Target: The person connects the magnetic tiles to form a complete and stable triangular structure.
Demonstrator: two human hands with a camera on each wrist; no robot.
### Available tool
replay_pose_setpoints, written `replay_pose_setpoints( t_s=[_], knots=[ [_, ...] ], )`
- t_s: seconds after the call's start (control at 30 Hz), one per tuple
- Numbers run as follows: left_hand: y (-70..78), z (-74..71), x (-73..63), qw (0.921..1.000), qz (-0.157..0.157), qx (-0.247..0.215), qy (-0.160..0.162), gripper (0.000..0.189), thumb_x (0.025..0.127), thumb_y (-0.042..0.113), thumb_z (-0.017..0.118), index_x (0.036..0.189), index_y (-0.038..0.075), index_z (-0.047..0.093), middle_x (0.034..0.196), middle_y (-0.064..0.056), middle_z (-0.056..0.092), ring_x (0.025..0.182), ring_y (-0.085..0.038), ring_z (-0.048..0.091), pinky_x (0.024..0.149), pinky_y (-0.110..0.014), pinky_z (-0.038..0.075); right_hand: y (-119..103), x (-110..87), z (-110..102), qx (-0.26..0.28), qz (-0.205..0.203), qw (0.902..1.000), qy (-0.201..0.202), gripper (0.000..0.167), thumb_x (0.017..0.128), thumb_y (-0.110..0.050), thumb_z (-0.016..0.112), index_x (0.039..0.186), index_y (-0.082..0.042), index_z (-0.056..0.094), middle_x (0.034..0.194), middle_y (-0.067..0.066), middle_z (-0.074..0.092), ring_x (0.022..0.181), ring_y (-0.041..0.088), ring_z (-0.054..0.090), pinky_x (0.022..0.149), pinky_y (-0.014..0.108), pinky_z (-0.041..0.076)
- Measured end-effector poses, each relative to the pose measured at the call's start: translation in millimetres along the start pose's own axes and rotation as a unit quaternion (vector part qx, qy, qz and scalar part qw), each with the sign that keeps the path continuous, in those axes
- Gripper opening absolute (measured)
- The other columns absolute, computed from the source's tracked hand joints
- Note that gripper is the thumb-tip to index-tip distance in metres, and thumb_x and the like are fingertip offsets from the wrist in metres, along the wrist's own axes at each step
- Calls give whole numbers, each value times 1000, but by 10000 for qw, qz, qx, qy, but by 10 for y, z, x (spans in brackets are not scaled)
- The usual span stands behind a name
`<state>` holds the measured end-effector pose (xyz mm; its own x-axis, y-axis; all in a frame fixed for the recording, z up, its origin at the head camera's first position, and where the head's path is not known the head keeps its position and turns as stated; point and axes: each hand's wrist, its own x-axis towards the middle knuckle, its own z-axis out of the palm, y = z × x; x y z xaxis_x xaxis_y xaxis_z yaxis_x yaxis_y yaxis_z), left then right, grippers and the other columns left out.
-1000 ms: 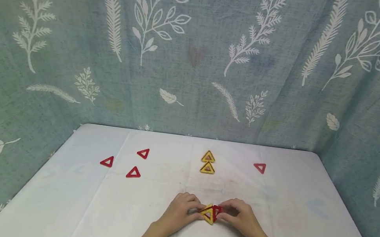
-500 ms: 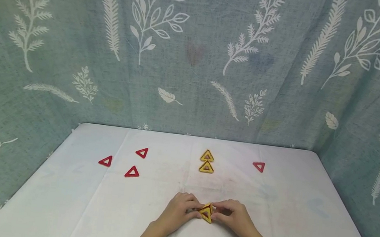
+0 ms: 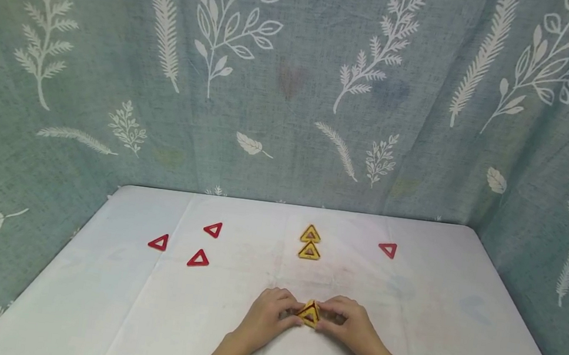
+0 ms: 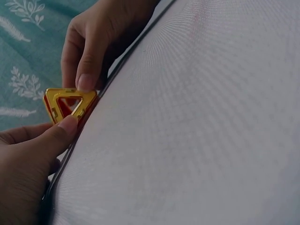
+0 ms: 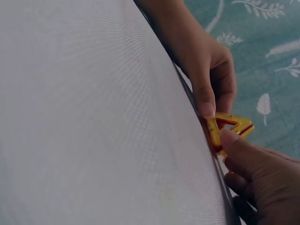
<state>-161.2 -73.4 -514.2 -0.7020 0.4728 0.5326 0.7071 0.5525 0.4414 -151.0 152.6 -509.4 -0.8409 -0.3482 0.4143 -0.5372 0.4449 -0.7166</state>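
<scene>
Near the front of the table, both hands hold a small body made of yellow and red triangular magnetic tiles [image 3: 309, 315]. The left hand [image 3: 270, 315] pinches its left side between thumb and fingers. On the opposite side the right hand [image 3: 351, 325] pinches it the same way. A yellow triangle frame [image 4: 55, 105] faces the left wrist camera, with red showing behind it through the opening. From the right wrist, yellow edges [image 5: 239, 125] with red beneath are visible. Fingers cover part of the joined tiles, so how the red tile sits cannot be fully told.
Two yellow triangles with brown-red inside [image 3: 310, 250] lie tip to base farther back. Three red triangle frames [image 3: 198, 259] are spread on the left of the white table [image 3: 87, 307]. One red triangle [image 3: 388, 249] lies at the back right. A patterned curtain [image 3: 296, 84] stands behind.
The red triangle that the right hand held beside the yellow one has swung in against it and is now mostly hidden. The right hand has moved slightly left, closer to the left hand.
</scene>
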Motion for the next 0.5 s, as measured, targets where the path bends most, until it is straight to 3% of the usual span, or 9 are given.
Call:
replay_pose_setpoints(
  t_s=[0.23, 0.33, 0.5],
  knots=[
    [-7, 11, -5, 9977, -596, 329, -45, 29, 77, 33, 75, 102, 18, 71, 88, 12, 58, 79, -4, 49, 75, -25, 40, 23, 34, 110, -670, -620, 9936, 660, 19, 71, -17, 80, 89, -11, 76, 77, -9, 68, 66, -1, 50, 61, 20, 41],
    [-7, 15, -4, 9955, -837, 432, -76, 30, 79, 35, 73, 103, 18, 71, 88, 12, 57, 79, -4, 48, 74, -26, 39, 38, 47, 150, -1024, -880, 9869, 881, 22, 67, -17, 82, 87, -10, 76, 75, -10, 65, 65, -1, 46, 61, 18, 39],
    [-4, 18, 0, 9927, -1101, 485, -105, 31, 79, 38, 71, 103, 19, 72, 87, 14, 55, 78, -3, 47, 73, -24, 37, 33, 63, 180, -1460, -963, 9792, 1030, 27, 61, -21, 85, 85, -11, 76, 74, -9, 60, 66, 0, 44, 61, 19, 38]
  ],
)
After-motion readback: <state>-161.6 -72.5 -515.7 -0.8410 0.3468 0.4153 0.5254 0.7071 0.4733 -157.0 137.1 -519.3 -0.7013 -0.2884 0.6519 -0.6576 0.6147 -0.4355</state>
